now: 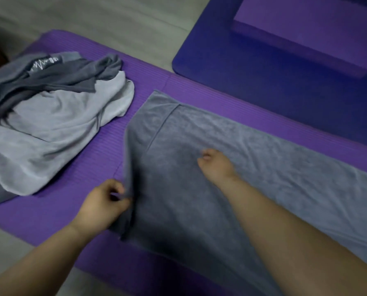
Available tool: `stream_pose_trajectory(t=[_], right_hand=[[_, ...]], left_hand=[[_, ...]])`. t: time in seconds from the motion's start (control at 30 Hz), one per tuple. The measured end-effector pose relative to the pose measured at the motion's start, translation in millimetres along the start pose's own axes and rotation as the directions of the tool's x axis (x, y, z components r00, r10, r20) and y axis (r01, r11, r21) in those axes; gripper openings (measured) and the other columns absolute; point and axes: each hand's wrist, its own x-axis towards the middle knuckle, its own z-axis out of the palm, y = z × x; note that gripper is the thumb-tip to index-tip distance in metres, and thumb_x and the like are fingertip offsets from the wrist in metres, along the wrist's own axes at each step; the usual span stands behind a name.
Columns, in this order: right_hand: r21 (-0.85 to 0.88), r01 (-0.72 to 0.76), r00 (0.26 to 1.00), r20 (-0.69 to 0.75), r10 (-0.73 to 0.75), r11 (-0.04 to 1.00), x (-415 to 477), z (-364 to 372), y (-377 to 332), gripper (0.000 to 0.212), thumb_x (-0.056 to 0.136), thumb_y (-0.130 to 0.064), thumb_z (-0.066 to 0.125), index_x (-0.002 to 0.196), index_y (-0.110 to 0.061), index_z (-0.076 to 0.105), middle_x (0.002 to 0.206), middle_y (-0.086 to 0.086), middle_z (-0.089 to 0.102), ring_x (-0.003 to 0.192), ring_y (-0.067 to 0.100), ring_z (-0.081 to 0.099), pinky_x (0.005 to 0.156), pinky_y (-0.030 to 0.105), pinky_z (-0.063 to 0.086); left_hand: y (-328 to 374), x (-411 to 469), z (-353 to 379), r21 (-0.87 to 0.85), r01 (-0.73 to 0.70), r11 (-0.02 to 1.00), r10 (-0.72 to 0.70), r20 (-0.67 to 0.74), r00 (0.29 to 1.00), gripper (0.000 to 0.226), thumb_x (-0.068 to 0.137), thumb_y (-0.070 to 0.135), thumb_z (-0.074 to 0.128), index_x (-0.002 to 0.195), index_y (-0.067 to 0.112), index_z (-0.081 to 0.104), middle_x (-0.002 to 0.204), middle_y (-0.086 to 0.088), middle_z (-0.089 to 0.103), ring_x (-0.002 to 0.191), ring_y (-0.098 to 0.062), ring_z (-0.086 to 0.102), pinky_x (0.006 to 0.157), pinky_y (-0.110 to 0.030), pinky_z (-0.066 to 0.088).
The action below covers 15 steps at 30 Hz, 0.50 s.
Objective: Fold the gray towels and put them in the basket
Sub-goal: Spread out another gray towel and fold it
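A long gray towel (253,159) lies spread across the purple mat (88,167), running from the middle out past the right edge. My left hand (102,202) pinches the towel's left edge and lifts it into a raised fold. Over the towel's middle, my right hand (215,164) has its fingers curled under; whether they grip the cloth is hidden. A heap of several light and dark gray towels (50,122) sits on the mat at the left. No basket is in view.
A dark blue mat (231,67) lies at the upper right with a purple foam block (306,30) on it. Gray floor (114,16) runs beyond the mats and shows at the lower left.
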Motion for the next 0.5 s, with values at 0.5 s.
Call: stream_pose_trajectory(t=[0.5], right_hand=[[0.32,0.029,0.985,-0.172,0.028,0.947,3.1,-50.1,17.2,0.034,0.089,-0.002,0.046,0.121,-0.002,0.057,0.12,0.016,0.061,0.115,0.025,0.055,0.097,0.026,0.041]], left_hand=[[99.6,-43.7,72.4,-0.298,-0.348,0.889,0.444,0.38,0.811,0.039,0.046,0.046,0.061,0.079,0.064,0.057,0.072,0.027,0.062,0.063,0.007,0.053,0.061,-0.001,0.038]])
